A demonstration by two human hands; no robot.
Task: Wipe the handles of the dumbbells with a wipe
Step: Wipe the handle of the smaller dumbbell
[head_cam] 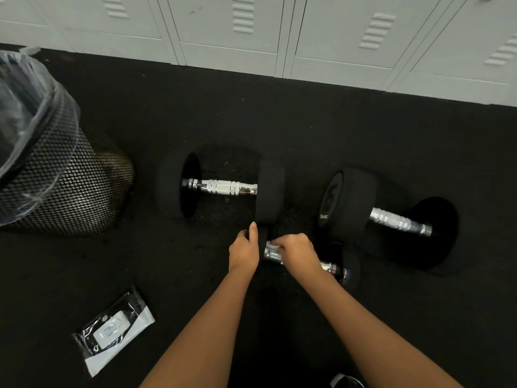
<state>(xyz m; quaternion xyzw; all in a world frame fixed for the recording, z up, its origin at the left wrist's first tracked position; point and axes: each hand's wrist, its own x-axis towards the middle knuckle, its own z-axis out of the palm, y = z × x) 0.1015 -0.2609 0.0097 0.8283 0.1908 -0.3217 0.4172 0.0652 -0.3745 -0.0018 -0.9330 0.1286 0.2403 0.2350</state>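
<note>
Three black dumbbells with chrome handles lie on the dark floor. A small dumbbell [333,268] lies nearest me. My left hand [244,249] grips its left black head. My right hand [298,252] is closed over its chrome handle, with a bit of white wipe [272,244] showing under the fingers. A larger dumbbell [226,187] lies beyond it in the middle. Another large dumbbell [391,219] sits to the right, angled.
A black mesh waste bin [64,180] with a clear liner stands at the left. A pack of wipes [114,330] lies on the floor at the lower left. Pale grey lockers [251,32] line the far edge of the black rubber floor [279,113].
</note>
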